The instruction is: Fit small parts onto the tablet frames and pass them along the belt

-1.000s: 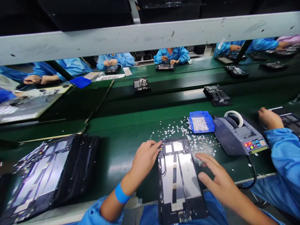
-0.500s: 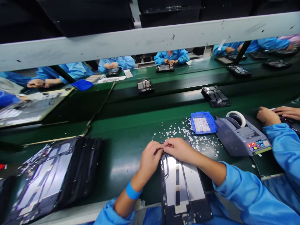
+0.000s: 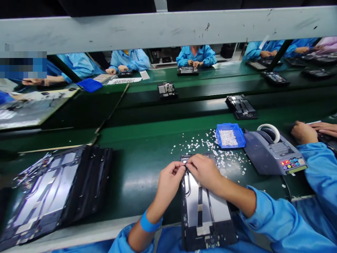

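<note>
A black tablet frame (image 3: 204,214) with silver panels lies lengthwise on the green bench, its near end hanging over the front edge. My left hand (image 3: 170,181) and my right hand (image 3: 205,172) meet at its far left corner, fingertips pinched together on a small part there that I cannot make out. Several small white bits (image 3: 207,144) lie scattered just beyond the frame. A blue tray (image 3: 230,137) of the same white bits stands behind them.
A grey tape dispenser (image 3: 273,153) with coloured buttons sits to the right. A stack of tablet frames (image 3: 52,189) lies at the left. A neighbour's blue sleeve and hands (image 3: 306,131) are at the far right. More frames ride the belts beyond, with several workers opposite.
My right hand came off the bench right of the frame and moved to its far left corner, joining my left hand. Since then both hands stay pinched there.
</note>
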`<state>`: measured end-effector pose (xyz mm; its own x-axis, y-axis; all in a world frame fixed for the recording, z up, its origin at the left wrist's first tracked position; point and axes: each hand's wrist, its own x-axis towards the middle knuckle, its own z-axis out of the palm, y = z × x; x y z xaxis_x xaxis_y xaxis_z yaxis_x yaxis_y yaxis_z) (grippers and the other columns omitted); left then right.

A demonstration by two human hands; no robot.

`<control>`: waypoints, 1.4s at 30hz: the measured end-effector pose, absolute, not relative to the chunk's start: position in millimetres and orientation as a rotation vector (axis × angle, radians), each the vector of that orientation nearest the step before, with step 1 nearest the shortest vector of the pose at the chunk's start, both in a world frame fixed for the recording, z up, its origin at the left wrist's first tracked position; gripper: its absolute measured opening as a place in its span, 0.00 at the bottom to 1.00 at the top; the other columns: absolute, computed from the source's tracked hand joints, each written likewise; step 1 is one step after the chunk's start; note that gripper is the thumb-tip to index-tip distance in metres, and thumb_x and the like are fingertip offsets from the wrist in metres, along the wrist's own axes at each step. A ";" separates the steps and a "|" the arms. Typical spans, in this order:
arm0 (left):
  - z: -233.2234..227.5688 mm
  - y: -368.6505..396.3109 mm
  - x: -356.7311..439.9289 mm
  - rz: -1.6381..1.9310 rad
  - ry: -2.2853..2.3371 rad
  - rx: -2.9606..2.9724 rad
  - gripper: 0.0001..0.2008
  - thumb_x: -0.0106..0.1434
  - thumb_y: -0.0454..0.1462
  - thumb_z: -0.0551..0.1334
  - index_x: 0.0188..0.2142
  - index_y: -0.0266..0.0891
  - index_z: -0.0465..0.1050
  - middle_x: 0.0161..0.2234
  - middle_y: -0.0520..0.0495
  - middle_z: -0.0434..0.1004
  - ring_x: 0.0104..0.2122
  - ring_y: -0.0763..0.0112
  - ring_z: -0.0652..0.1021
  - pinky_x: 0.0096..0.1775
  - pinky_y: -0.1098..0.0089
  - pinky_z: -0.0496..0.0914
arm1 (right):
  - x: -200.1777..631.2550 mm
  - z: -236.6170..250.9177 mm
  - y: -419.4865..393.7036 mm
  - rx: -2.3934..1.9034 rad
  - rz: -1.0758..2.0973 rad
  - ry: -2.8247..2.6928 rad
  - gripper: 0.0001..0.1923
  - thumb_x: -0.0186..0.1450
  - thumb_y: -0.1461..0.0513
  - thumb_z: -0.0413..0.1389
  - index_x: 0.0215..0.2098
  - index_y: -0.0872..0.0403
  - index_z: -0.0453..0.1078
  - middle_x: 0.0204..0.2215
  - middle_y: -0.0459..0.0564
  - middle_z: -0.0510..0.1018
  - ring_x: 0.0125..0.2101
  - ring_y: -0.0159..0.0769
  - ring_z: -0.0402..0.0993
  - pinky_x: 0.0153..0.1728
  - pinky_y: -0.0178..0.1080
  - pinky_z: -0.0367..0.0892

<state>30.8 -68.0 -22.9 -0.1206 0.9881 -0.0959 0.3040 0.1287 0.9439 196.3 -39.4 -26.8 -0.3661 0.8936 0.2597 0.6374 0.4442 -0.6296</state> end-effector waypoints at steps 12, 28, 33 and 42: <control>-18.4 -79.0 22.3 0.863 1.557 1.646 0.09 0.65 0.40 0.59 0.34 0.41 0.76 0.29 0.50 0.77 0.30 0.67 0.75 0.32 0.70 0.66 | 211.7 -24.7 -30.1 -0.962 0.665 -2.301 0.08 0.69 0.65 0.56 0.41 0.53 0.78 0.36 0.51 0.83 0.36 0.37 0.78 0.40 0.36 0.68; -35.9 -64.0 19.7 1.075 1.406 1.087 0.06 0.57 0.38 0.65 0.28 0.40 0.70 0.33 0.49 0.78 0.32 0.69 0.75 0.36 0.71 0.67 | 328.0 5.4 8.8 -2.198 -0.119 -2.001 0.11 0.69 0.63 0.52 0.31 0.56 0.73 0.27 0.56 0.77 0.28 0.41 0.71 0.29 0.40 0.53; -39.9 -63.6 23.9 1.114 1.378 0.957 0.06 0.53 0.36 0.66 0.28 0.39 0.69 0.28 0.53 0.76 0.25 0.75 0.70 0.29 0.74 0.63 | 300.0 0.4 -14.8 -1.776 0.015 -2.242 0.09 0.69 0.67 0.53 0.40 0.55 0.76 0.37 0.55 0.81 0.38 0.43 0.74 0.39 0.40 0.61; -37.9 -73.9 28.5 1.189 1.448 1.060 0.07 0.54 0.39 0.67 0.28 0.39 0.72 0.31 0.49 0.80 0.33 0.68 0.78 0.37 0.69 0.71 | 186.9 -21.2 -53.6 -1.284 0.378 -2.320 0.06 0.70 0.64 0.57 0.35 0.54 0.75 0.32 0.49 0.81 0.35 0.39 0.75 0.40 0.39 0.63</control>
<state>28.5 -73.9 -37.9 -0.1738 0.9747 -0.1402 0.0514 0.1512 0.9872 186.9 -53.6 -21.2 -0.4593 0.8498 0.2585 0.7239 0.5267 -0.4455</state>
